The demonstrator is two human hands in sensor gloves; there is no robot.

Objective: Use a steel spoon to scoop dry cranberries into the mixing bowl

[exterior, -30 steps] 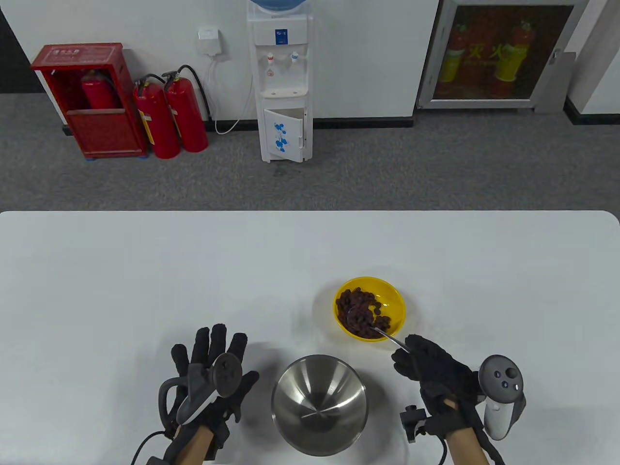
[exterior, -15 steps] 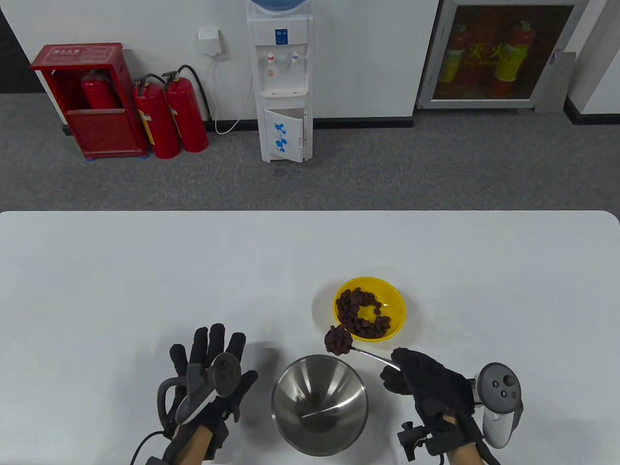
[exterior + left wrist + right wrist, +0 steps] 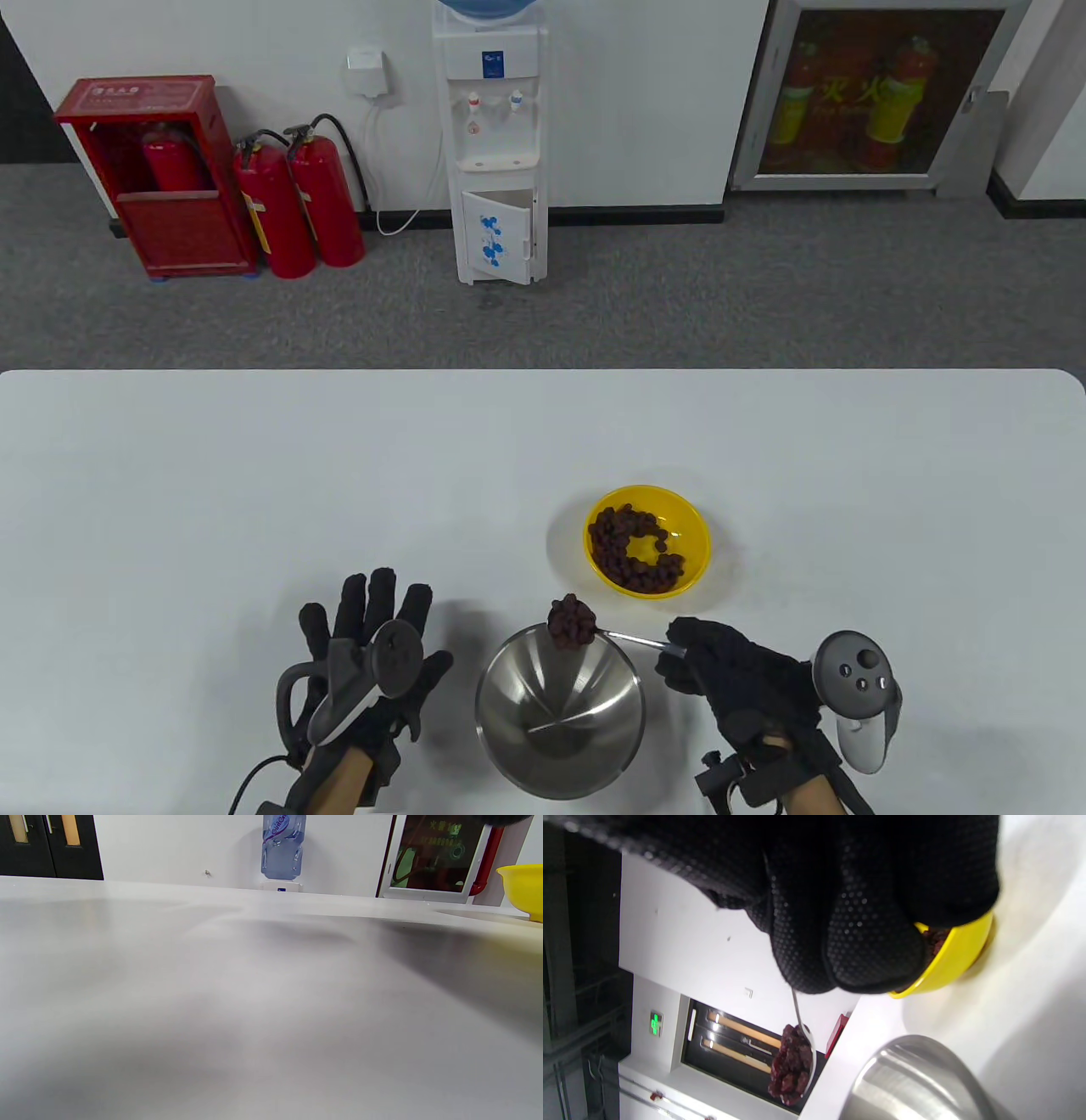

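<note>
A yellow bowl [image 3: 691, 526] holds dark red dry cranberries [image 3: 632, 543]; it also shows in the right wrist view [image 3: 952, 959] and at the left wrist view's right edge [image 3: 524, 887]. An empty steel mixing bowl [image 3: 509, 722] stands in front of it, also seen in the right wrist view [image 3: 916, 1082]. My right hand [image 3: 679, 649] grips the handle of a steel spoon [image 3: 632, 638] heaped with cranberries [image 3: 571, 621], held over the mixing bowl's far rim; the loaded spoon [image 3: 801, 1052] shows below my gloved fingers [image 3: 848, 921]. My left hand [image 3: 365, 628] rests flat on the table, fingers spread, holding nothing.
The white table [image 3: 254, 475] stretches wide behind and to the left of the bowls. Beyond its far edge are a water dispenser [image 3: 496, 144] and red fire extinguishers [image 3: 297, 204] on the floor.
My right hand lifted the spoon, loaded with cranberries, out of the yellow bowl and carried it left and toward me to the mixing bowl's far rim. The left hand stayed put.
</note>
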